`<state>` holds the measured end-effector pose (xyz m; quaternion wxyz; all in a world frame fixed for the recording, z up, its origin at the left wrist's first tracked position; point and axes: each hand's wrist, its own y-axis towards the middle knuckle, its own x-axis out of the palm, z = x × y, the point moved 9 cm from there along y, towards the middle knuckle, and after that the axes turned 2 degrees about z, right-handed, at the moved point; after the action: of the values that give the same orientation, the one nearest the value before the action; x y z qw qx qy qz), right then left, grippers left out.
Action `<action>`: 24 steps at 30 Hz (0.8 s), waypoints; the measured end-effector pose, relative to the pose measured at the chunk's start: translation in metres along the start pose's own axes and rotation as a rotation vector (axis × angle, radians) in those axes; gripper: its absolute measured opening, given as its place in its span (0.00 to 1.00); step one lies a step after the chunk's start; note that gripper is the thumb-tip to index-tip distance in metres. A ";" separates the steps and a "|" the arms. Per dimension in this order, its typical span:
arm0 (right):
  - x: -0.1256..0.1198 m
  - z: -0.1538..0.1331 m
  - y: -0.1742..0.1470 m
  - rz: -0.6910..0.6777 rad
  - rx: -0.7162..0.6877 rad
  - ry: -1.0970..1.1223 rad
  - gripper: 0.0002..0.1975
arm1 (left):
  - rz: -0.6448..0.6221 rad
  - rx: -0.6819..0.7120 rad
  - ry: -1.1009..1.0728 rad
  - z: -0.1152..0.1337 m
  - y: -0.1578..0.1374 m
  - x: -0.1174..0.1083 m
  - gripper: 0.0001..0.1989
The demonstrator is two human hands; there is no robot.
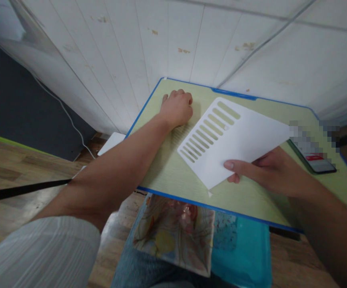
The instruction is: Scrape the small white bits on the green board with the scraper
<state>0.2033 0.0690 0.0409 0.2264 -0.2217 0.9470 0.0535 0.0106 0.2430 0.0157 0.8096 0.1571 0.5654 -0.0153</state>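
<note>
My right hand [254,172] is closed on a flat white card [245,132], thumb on top and fingers beneath. A row of rounded slots, graded from short to long, is cut along the card's left side. The card is held tilted over a pale green tabletop [179,178] with a blue rim. Near the table's far left corner, my left hand [177,107] rests on the surface with its fingers curled in. Anything under or inside those fingers is hidden. A small white scrap [210,194] shows just below the card's lower corner.
A phone [319,160] lies on the table's right side, partly blurred out. Behind the table stands a white panelled wall [179,36] with a cable [263,44]. Under the front edge are a patterned cloth [173,240] and a turquoise plastic seat or bin [245,252].
</note>
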 end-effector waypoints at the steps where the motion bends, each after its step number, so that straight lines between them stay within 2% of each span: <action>1: -0.004 0.000 0.001 0.024 -0.014 -0.013 0.24 | 0.003 0.001 -0.005 0.000 0.000 0.000 0.22; 8: -0.017 0.000 0.006 0.082 -0.059 -0.055 0.25 | -0.014 -0.024 -0.036 -0.001 -0.002 0.000 0.30; 12: 0.000 0.002 0.003 -0.025 0.009 0.007 0.25 | -0.004 -0.013 -0.026 0.000 -0.002 -0.001 0.26; 16: 0.019 0.001 -0.002 -0.144 0.052 0.090 0.22 | -0.005 -0.011 -0.006 0.000 0.000 -0.001 0.23; 24: 0.025 0.000 -0.004 -0.172 0.057 0.104 0.21 | -0.012 -0.006 0.000 -0.002 0.002 0.002 0.24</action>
<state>0.1855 0.0554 0.0294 0.1871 -0.2982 0.9360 -0.0048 0.0098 0.2458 0.0140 0.8100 0.1510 0.5664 -0.0184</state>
